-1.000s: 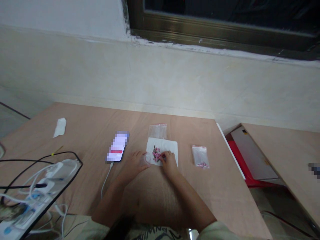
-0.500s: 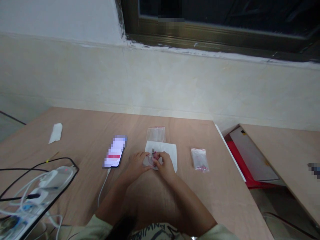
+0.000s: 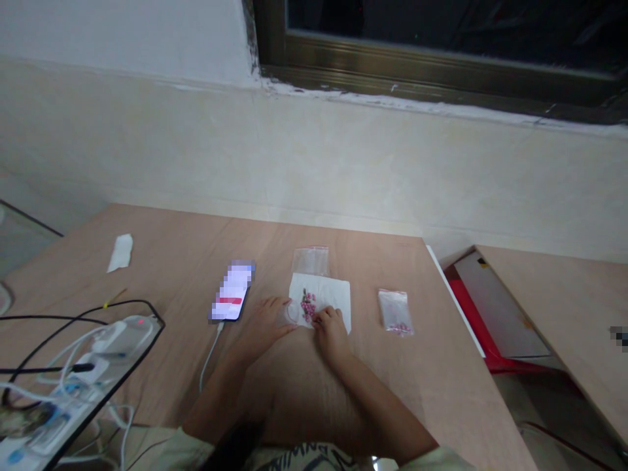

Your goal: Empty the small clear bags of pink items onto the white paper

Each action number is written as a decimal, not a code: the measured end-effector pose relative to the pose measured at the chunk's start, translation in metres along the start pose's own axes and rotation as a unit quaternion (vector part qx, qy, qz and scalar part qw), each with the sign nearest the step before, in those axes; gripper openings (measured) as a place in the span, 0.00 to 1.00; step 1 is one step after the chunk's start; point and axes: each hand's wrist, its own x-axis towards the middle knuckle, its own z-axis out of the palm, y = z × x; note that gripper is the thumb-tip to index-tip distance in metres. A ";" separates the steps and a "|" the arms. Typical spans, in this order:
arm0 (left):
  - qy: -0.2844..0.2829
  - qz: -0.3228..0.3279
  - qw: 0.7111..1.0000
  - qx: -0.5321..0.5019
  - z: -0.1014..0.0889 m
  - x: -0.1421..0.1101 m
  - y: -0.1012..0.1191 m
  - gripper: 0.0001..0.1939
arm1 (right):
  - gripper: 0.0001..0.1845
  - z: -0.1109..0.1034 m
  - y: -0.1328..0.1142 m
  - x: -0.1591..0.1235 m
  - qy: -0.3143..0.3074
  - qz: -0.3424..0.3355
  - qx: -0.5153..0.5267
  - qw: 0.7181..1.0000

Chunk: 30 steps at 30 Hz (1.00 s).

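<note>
Pink beads (image 3: 308,306) sit heaped on white paper (image 3: 326,291) between left hand (image 3: 262,320) and right hand (image 3: 332,330), held apart, neither clamped; a slight nudge could scatter the beads.

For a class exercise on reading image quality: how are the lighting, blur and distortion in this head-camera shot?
Head view: dim, warm light on the cream plaster wall; wide-angle bending along the light-brown wooden tabletop; soft, uncountable small pink pieces on the white paper sheet; a pixelated black smartphone screen.
</note>
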 end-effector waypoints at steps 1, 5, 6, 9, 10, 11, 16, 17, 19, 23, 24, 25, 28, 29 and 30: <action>0.003 -0.003 1.000 -0.003 0.001 -0.002 0.000 0.21 | 0.11 -0.003 -0.002 0.000 0.011 0.010 0.009 1.000; 0.012 -0.005 1.000 -0.012 0.007 -0.005 0.003 0.21 | 0.06 -0.015 -0.020 0.004 0.060 0.015 0.099 0.993; 0.014 0.000 1.000 -0.012 0.009 -0.005 0.005 0.21 | 0.05 -0.018 -0.027 0.005 0.064 0.006 0.122 0.990; 0.029 0.005 0.999 -0.013 0.016 -0.001 0.006 0.21 | 0.04 -0.020 -0.049 0.007 0.053 -0.013 0.148 0.987; 0.038 0.003 0.999 -0.016 0.018 0.000 0.007 0.21 | 0.04 -0.019 -0.054 0.007 0.052 -0.012 0.146 0.988; 0.048 0.001 0.999 -0.019 0.020 0.002 0.007 0.21 | 0.05 -0.019 -0.058 0.006 0.052 -0.010 0.143 0.988; 0.081 -0.024 0.995 -0.047 0.018 0.005 0.010 0.21 | 0.06 -0.021 -0.055 0.002 0.038 -0.008 0.157 0.987; 0.082 -0.026 0.994 -0.066 0.016 0.006 0.010 0.22 | 0.05 -0.022 -0.052 0.002 0.031 -0.011 0.173 0.984; 0.076 -0.030 0.988 -0.128 0.009 0.007 0.011 0.23 | 0.06 -0.026 -0.046 0.005 0.028 -0.006 0.212 0.977; 0.020 -0.051 0.961 -0.270 -0.009 0.014 0.011 0.12 | 0.08 -0.034 -0.036 0.013 0.039 0.026 0.288 0.956; 0.007 -0.051 0.957 -0.284 -0.014 0.016 0.011 0.11 | 0.08 -0.035 -0.034 0.015 0.040 0.036 0.317 0.947; -0.001 -0.050 0.956 -0.290 -0.018 0.018 0.012 0.11 | 0.10 -0.036 -0.033 0.016 0.041 0.048 0.348 0.935; -0.009 -0.055 0.950 -0.308 -0.024 0.022 0.016 0.11 | 0.12 -0.037 -0.028 0.018 0.030 0.088 0.385 0.918; -0.011 -0.060 0.947 -0.314 -0.025 0.021 0.018 0.11 | 0.11 -0.037 -0.027 0.018 0.022 0.097 0.378 0.920; -0.013 -0.064 0.946 -0.317 -0.025 0.021 0.019 0.11 | 0.11 -0.037 -0.027 0.018 0.014 0.104 0.367 0.924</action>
